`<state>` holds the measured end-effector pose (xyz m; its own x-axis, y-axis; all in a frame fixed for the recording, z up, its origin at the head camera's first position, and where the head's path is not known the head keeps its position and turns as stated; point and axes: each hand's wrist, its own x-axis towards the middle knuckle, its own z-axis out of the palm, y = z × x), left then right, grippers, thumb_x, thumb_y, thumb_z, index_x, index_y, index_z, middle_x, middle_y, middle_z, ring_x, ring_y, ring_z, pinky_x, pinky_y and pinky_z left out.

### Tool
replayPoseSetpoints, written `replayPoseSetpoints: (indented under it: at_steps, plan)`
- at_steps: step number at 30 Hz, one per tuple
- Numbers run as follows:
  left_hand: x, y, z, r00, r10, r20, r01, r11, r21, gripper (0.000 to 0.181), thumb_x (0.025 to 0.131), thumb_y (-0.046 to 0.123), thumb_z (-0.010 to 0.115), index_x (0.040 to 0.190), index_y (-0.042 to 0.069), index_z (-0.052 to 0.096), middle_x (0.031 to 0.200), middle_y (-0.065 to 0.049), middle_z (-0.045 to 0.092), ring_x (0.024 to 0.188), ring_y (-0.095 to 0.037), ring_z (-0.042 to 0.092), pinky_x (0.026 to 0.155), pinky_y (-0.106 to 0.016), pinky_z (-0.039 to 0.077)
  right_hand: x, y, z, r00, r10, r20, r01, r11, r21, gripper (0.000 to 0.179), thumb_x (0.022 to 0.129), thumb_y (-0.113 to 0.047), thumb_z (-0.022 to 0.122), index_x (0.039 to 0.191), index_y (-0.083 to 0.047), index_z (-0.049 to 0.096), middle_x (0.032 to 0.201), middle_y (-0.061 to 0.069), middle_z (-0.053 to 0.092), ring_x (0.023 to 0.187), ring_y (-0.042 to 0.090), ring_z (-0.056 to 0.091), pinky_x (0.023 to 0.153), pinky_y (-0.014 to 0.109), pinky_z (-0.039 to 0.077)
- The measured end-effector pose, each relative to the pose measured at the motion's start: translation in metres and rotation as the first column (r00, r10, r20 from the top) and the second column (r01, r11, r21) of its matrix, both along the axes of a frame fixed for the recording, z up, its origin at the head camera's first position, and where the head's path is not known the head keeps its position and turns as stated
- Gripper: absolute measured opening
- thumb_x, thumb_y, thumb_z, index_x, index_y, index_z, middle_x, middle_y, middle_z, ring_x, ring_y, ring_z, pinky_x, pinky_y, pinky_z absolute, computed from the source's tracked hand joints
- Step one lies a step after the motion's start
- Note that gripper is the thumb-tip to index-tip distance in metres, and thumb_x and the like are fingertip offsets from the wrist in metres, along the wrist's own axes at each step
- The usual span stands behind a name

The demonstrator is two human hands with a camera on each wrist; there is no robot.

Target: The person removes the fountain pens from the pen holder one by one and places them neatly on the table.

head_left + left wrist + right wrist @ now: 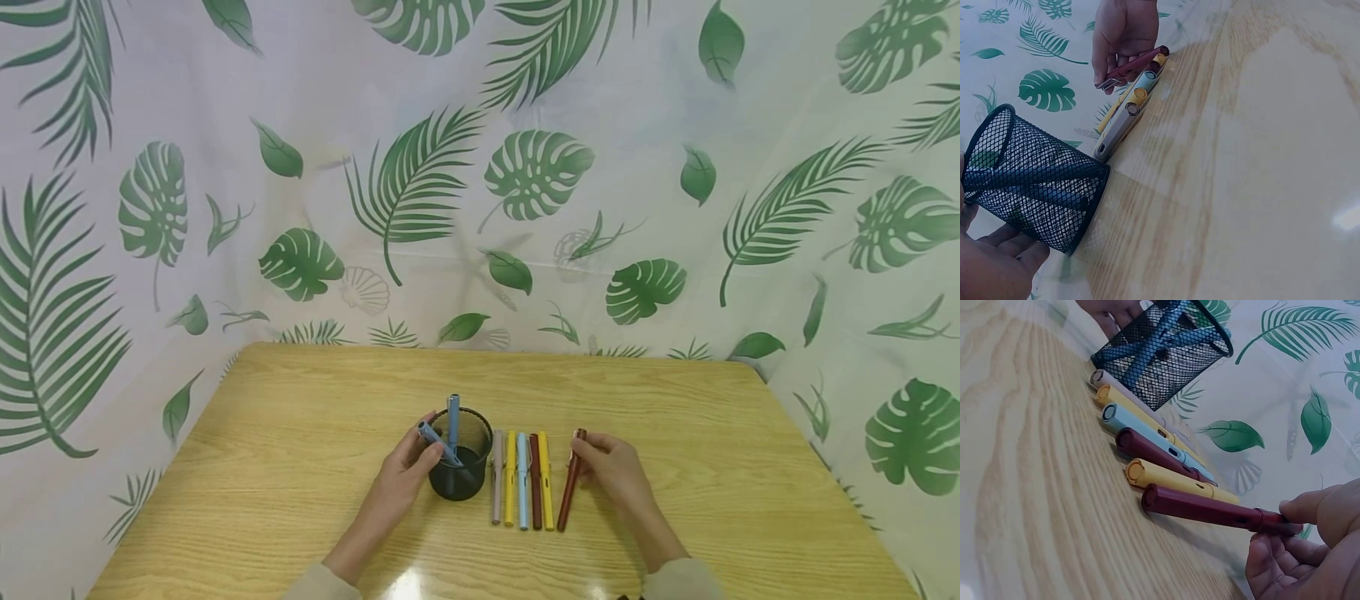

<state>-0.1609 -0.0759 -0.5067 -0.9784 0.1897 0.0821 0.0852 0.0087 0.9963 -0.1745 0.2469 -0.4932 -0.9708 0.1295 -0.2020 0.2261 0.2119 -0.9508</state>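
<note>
A black mesh pen holder (457, 483) stands on the table with two blue pens inside, one upright (453, 417) and one leaning (437, 440) towards the left hand. My left hand (397, 479) grips the holder from its left side, thumb near the rim by the leaning pen. My right hand (618, 473) pinches a dark red pen (1210, 509) near its upper end, at the right of a row of pens. From left to right the row has a greyish-pink pen (497, 492), a yellow pen (510, 487), a light blue pen (522, 492), another dark red pen (536, 492) and a second yellow pen (547, 496).
The wooden table (315, 425) reaches back to a white cloth (450, 292) printed with green leaves, which also hangs at both sides. The row of pens lies close to the right of the holder.
</note>
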Motion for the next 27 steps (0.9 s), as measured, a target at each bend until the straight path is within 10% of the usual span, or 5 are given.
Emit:
replayPoseSetpoints:
  at_steps: [27]
  plan:
    - [0.0, 0.0, 0.0, 1.0, -0.003, -0.009, 0.004, 1.0, 0.001, 0.056, 0.109, 0.025, 0.056, 0.16, 0.011, 0.038, 0.151, -0.027, 0.049, 0.144, -0.042, 0.042, 0.117, -0.058, 0.033, -0.007, -0.018, -0.005, 0.997, -0.029, -0.078, 0.046, 0.972, 0.231, 0.032, 0.1, -0.011, 0.067, 0.119, 0.014, 0.067, 0.09, 0.014, 0.074, 0.071, 0.013, 0.064, 0.058, 0.023, 0.052]
